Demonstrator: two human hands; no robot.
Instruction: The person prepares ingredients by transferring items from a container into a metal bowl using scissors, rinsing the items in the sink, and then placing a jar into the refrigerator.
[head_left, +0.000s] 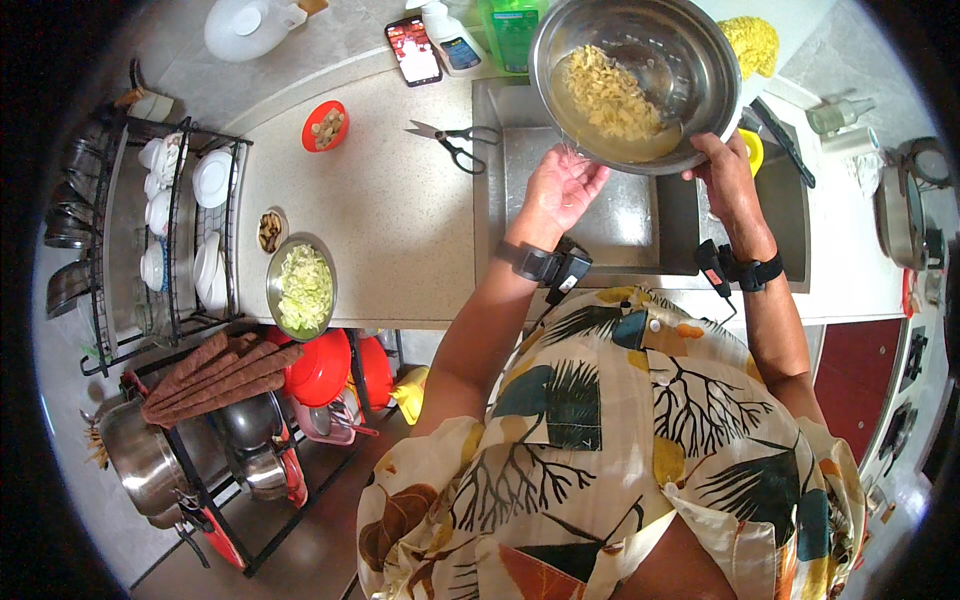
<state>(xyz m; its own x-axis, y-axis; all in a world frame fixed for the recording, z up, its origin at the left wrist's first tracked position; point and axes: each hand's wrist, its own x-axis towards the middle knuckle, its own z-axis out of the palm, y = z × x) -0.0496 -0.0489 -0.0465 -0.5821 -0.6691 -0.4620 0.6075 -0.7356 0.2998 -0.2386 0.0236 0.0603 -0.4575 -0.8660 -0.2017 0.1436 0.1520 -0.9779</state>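
A stainless steel bowl (701, 71) is held tilted above the sink (570, 247). Cloudy water and pale yellow shredded food (607, 94) lie in it. My right hand (720, 169) grips the bowl's near right rim, thumb on top. Palm up and fingers spread, my left hand (566, 184) is below the near left rim, where a little water runs down. Whether its fingertips touch the bowl I cannot tell. Left of the sink, black-handled scissors (454, 141) lie with blades apart, their handles reaching the sink's edge.
On the counter (390, 247) are a red bowl of pale pieces (305, 139), a small dish of brown pieces (270, 230) and a metal bowl of chopped greens (330, 289). A phone (414, 51) and spray bottle (454, 41) stand behind. A dish rack (176, 300) is at left.
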